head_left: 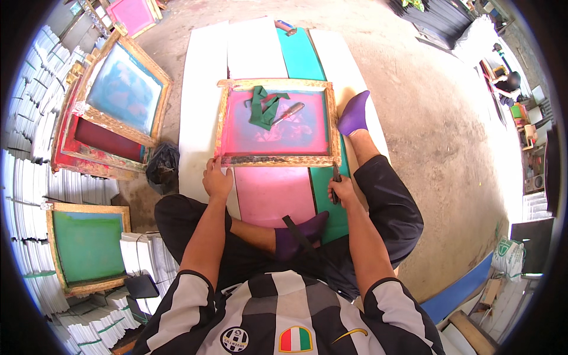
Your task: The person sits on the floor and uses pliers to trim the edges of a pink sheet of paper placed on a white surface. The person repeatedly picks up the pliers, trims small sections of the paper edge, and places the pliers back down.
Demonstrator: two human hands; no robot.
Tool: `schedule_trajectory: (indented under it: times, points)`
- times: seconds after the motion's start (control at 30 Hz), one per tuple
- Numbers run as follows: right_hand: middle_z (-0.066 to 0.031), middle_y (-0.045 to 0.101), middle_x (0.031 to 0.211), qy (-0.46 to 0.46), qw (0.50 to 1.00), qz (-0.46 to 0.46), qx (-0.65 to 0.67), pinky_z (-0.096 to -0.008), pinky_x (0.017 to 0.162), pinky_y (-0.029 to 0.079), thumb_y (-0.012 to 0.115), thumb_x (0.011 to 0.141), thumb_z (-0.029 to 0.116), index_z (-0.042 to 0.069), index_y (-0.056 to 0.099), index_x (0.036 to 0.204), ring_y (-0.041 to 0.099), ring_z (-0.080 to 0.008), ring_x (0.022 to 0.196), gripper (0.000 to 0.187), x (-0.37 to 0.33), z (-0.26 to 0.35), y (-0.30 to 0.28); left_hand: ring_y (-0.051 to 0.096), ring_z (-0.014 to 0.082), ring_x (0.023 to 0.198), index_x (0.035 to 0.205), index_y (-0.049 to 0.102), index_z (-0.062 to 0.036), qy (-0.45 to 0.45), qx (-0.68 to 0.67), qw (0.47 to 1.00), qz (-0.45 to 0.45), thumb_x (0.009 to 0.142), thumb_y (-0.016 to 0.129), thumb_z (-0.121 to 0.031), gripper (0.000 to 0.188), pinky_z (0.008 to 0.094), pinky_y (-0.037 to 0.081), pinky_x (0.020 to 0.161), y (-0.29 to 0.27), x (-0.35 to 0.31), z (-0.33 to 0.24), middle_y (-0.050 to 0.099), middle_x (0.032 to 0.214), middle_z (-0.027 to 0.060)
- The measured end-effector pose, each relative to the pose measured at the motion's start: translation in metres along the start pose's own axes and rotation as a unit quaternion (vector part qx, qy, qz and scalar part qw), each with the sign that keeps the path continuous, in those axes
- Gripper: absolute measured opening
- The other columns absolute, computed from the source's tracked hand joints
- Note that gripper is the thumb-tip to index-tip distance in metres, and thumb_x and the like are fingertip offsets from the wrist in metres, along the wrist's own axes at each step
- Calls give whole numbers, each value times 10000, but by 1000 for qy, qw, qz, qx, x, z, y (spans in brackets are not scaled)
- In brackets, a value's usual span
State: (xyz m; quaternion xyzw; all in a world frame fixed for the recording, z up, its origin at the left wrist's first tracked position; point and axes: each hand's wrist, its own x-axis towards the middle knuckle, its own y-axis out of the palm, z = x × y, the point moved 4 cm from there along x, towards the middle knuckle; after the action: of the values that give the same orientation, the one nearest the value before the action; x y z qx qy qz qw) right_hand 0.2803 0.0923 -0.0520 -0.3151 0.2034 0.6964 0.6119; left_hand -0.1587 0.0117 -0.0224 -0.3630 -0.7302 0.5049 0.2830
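Observation:
A wooden-framed printing screen with pink and blue stained mesh lies flat before me. My left hand rests at its near left corner, fingers stretched against the wood and thumb apart. At the near right corner, my right hand is closed around dark pliers, whose jaws point up at the frame's edge; whether they touch it I cannot tell. On the mesh lie a crumpled strip of green cloth and a screwdriver with a translucent handle.
White, pink and teal boards lie under the screen. My purple-socked foot is by its right side. More framed screens lean at left beside a black plastic bag and stacked white sheets. Another tool lies at the boards' far end.

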Motion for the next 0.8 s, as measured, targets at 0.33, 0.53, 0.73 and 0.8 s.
schedule_trajectory:
  times: [0.33, 0.53, 0.73, 0.8]
  points:
    - [-161, 668, 851, -51, 978, -83, -187, -396, 625, 547, 637, 928, 104, -55, 602, 1120, 678, -253, 700, 252, 4, -2, -2, 626, 359, 1118, 1388, 603, -153, 11, -10, 1000, -27, 826, 759, -295, 600, 493, 546, 892, 3, -1, -2, 534, 1414, 60]
    - [-323, 686, 1127, -43, 931, -143, -334, -522, 959, 521, 565, 905, 152, -73, 629, 1155, 666, -459, 1101, 342, 0, 13, 5, 625, 358, 1123, 1378, 613, -145, 0, -19, 1000, -19, 828, 760, -303, 591, 496, 543, 895, 2, -1, -2, 530, 1417, 65]
    - [-317, 676, 1190, -25, 896, -171, -410, -531, 994, 518, 523, 931, 141, -51, 601, 1216, 658, -464, 1138, 352, -14, 31, 19, 626, 362, 1124, 1376, 614, -135, -8, -21, 1000, -16, 828, 758, -308, 593, 512, 537, 898, 4, 0, -3, 513, 1435, 71]
    - [-311, 671, 1214, -14, 887, -175, -428, -533, 998, 516, 501, 942, 142, -41, 585, 1245, 654, -460, 1155, 363, -16, 36, 24, 623, 362, 1131, 1375, 614, -132, -12, -22, 1000, -11, 829, 757, -308, 591, 513, 535, 904, 3, 1, -4, 510, 1438, 76]
